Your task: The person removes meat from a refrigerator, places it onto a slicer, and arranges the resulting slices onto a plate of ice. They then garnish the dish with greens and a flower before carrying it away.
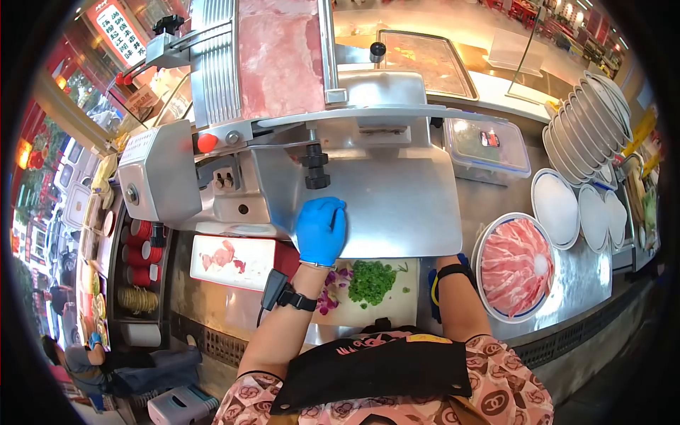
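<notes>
My left hand (320,230), in a blue glove, rests on the slicer's metal tray (397,205), just below a black knob (315,166). Its fingers are curled in, and whatever they may hold is hidden. My right hand (434,294) is mostly out of sight under the tray's near right edge; only a bit of dark blue shows and its fingers are hidden. Beside it stands a plate of fanned raw meat slices (511,265). A large slab of pink meat (280,60) lies in the slicer's carriage above the blade.
Chopped green herbs (372,282) and purple petals lie on a white cutting board (354,312). Meat scraps fill part of a white tray (212,273) on the left. Stacked plates (588,124) and a lidded plastic box (489,149) stand right. Another person (85,365) sits lower left.
</notes>
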`<state>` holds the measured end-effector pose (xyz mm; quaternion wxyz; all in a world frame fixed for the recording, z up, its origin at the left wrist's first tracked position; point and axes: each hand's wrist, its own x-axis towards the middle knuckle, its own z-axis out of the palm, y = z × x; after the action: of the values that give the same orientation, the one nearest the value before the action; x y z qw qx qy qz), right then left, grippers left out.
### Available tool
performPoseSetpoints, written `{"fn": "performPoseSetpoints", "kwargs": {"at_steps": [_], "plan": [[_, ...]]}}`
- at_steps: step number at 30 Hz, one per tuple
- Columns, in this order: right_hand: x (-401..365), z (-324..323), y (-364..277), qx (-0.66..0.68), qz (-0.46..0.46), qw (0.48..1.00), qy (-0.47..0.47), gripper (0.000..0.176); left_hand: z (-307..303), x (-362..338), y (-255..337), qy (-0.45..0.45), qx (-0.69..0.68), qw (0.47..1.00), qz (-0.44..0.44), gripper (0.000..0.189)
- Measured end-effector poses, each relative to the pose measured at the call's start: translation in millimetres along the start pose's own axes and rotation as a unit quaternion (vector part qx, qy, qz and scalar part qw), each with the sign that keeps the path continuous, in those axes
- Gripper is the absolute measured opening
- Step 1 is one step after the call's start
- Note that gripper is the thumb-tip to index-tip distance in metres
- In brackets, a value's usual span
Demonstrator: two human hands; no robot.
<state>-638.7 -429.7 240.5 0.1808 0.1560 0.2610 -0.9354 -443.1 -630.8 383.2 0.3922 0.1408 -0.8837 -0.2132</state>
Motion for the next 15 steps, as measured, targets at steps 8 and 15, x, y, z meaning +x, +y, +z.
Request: {"fn": "performPoseSetpoints", "kwargs": {"at_steps": [8, 15], "plan": [[4, 7, -6, -0.007, -0.011, 1.0, -0.002, 0.022, 0, -3, 0, 0.015, 0.003, 1.0, 0.012, 0.008], [4, 10, -11, -0.006, -0.019, 1.0, -0.001, 0.022, 0, -5, -2, 0.019, -0.005, 1.0, 0.011, 0.008]]}}
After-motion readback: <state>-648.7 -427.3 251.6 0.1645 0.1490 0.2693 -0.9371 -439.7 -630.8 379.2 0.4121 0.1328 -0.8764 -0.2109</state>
